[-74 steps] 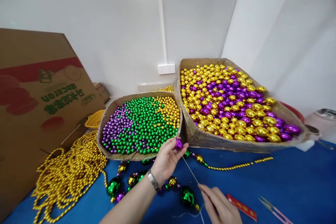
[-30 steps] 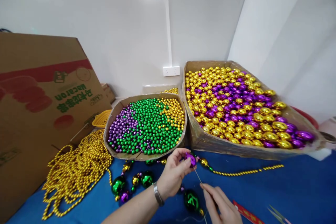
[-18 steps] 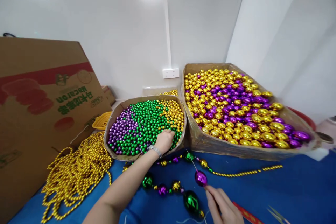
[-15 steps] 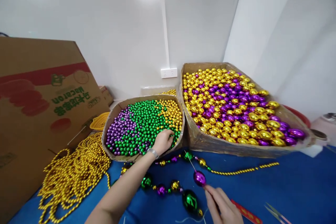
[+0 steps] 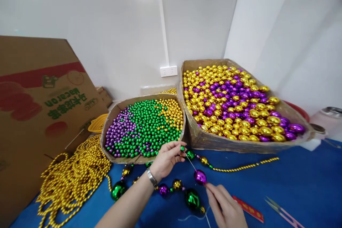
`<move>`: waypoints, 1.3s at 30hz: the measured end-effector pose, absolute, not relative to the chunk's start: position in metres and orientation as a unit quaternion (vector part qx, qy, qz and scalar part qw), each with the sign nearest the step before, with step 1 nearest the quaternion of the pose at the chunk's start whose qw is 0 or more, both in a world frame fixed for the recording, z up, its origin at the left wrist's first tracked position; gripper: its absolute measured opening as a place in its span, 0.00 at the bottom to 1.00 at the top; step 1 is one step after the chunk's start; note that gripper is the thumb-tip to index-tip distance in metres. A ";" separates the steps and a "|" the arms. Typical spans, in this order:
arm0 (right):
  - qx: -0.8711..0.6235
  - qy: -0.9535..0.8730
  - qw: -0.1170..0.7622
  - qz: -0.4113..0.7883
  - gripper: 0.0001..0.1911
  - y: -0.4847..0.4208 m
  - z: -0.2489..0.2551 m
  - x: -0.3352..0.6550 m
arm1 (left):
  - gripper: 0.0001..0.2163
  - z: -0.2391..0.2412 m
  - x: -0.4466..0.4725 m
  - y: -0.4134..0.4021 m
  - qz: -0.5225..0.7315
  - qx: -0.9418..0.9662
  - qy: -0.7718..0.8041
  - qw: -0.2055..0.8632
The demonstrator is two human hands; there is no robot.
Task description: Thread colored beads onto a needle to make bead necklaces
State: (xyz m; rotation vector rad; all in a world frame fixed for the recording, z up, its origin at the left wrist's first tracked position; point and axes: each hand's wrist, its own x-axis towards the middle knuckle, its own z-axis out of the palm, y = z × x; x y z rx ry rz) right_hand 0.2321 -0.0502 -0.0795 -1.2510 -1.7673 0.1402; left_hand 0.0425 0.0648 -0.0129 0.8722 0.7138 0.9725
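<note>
My left hand (image 5: pixel 168 160), with a metal watch band at the wrist, pinches a small green bead (image 5: pixel 182 148) at the upper tip of a thin needle (image 5: pixel 190 162). Lower on that needle sits a big shiny purple bead (image 5: pixel 200 177). My right hand (image 5: pixel 227 205) is closed at the bottom of the purple bead, fingers pressed together. Left of it, a string of mixed beads with a large green bead (image 5: pixel 192 198) lies on the blue tabletop (image 5: pixel 267 181). Just behind my left hand stands a carton of small green, purple and gold beads (image 5: pixel 149 121).
A larger carton of gold and purple beads (image 5: pixel 235 103) stands at the back right. Gold bead strands (image 5: pixel 74 181) are heaped at left, beside a big cardboard box (image 5: pixel 34 114). A red strip (image 5: pixel 248 209) and pink-handled scissors or snips (image 5: pixel 284 212) lie at right.
My left hand has come out of the carton of small beads toward me, bringing a green bead to the needle tip. My right hand still holds the purple bead in about the same place.
</note>
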 end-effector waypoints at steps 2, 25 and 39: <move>-0.512 -0.723 0.461 0.045 0.13 -0.052 -0.081 0.234 | 0.13 -0.011 0.043 0.064 0.440 0.415 0.331 0.724; -0.616 -0.623 0.430 0.219 0.15 -0.055 -0.103 0.261 | 0.08 -0.094 0.115 0.024 0.172 0.865 0.332 0.334; -0.730 -0.336 0.568 0.177 0.24 -0.035 -0.087 0.382 | 0.09 -0.093 0.125 0.048 0.165 0.862 0.282 0.388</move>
